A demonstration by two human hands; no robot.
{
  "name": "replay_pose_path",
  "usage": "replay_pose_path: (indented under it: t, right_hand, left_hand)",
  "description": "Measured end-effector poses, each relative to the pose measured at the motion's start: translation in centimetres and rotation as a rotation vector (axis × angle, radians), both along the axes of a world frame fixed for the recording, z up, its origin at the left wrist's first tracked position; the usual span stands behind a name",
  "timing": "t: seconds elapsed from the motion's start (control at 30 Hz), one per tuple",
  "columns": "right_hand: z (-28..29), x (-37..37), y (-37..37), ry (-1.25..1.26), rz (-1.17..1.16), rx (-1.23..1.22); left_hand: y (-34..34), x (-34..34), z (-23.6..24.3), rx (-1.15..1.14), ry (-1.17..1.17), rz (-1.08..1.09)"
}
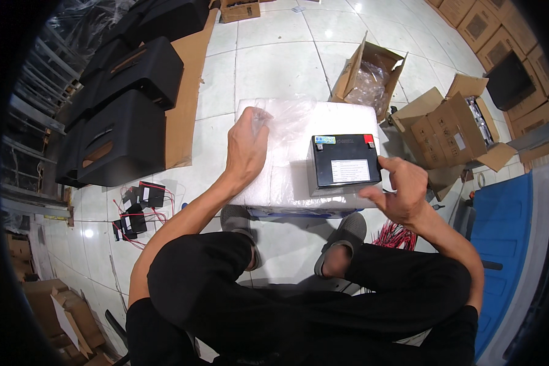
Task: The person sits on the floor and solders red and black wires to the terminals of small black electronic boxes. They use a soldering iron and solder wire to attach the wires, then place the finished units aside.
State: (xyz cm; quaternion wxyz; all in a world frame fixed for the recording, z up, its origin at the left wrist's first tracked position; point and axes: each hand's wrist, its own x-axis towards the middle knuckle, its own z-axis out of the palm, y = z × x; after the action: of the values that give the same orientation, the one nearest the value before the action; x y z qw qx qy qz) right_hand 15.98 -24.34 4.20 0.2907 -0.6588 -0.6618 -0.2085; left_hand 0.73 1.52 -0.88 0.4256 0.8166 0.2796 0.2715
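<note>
A black block-shaped battery (348,160) rests on a white foam box (287,177) in front of me. It has a white label on top, a red terminal at its far right corner and a bare metal one at the left. My right hand (402,190) grips the battery's near right corner, thumb on the front and forefinger on the side. Beyond the box's left part, my left hand (247,145) is closed on a crumpled clear plastic bag (290,116), which spreads over the foam. The underside of the battery is hidden.
Open cartons (372,76) stand beyond the box, another carton (448,131) to its right. Red and black wires (395,236) lie by my right foot. Small black parts with red leads (137,210) lie left. Large black housings (128,134) line the far left; a blue panel (500,244) is right.
</note>
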Motion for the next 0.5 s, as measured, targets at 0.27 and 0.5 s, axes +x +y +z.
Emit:
replay_pose_path:
  t: [0.27,0.5]
  right_hand:
    - [3.6,4.9,6.7,0.498,-0.229,-0.107]
    - [3.3,6.3,17.7,0.297,0.199,-0.73]
  left_hand:
    - [-0.6,0.2,-0.2,0.05,-0.127,0.113]
    - [-0.8,0.0,0.3,-0.038,-0.128,0.081]
